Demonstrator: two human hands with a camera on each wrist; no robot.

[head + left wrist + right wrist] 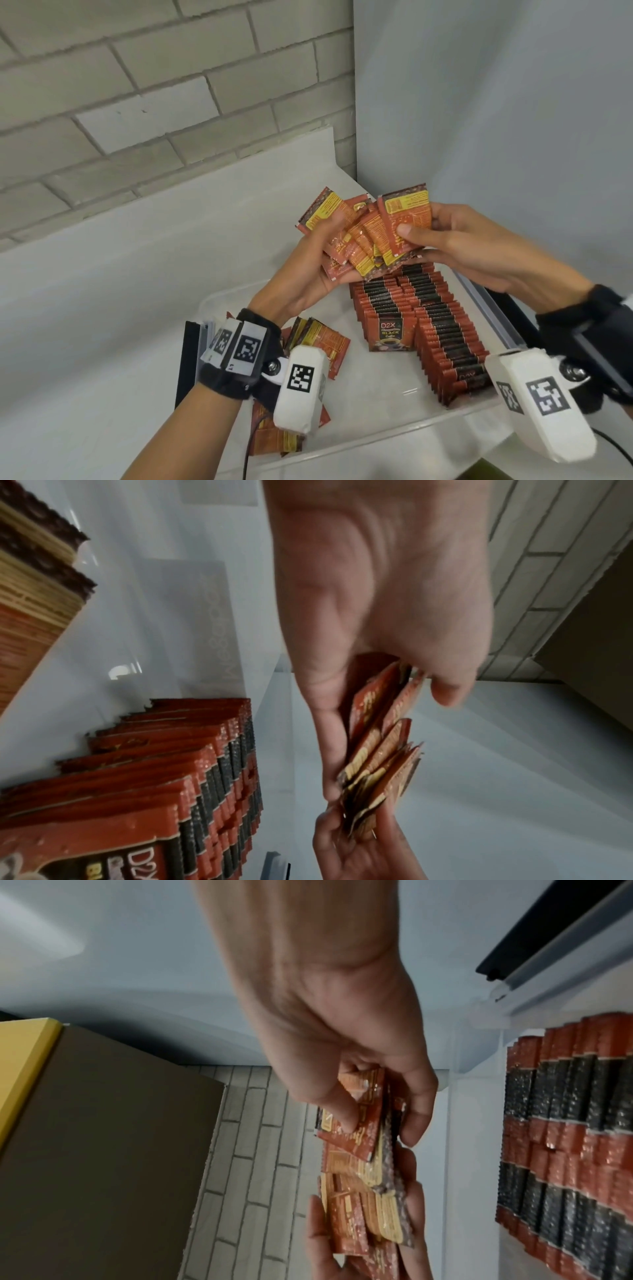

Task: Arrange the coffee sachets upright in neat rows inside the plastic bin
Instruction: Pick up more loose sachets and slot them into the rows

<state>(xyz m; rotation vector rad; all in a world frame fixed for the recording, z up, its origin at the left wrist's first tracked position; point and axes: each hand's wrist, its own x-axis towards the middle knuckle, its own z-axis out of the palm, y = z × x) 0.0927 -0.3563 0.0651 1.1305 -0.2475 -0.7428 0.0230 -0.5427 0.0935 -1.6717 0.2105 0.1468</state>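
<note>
Above the clear plastic bin my two hands hold a fanned bunch of red-and-yellow coffee sachets. My left hand grips the bunch from below-left, thumb on the leftmost sachet. My right hand pinches the rightmost sachets with thumb on top and fingers behind. Inside the bin, two rows of upright sachets stand along the right side. Several loose sachets lie flat at the bin's left, partly hidden by my left wrist.
The bin sits on a white counter in a corner, with a brick wall behind and a pale wall on the right. A black strip lies by the bin's left edge. A brown box shows in the right wrist view.
</note>
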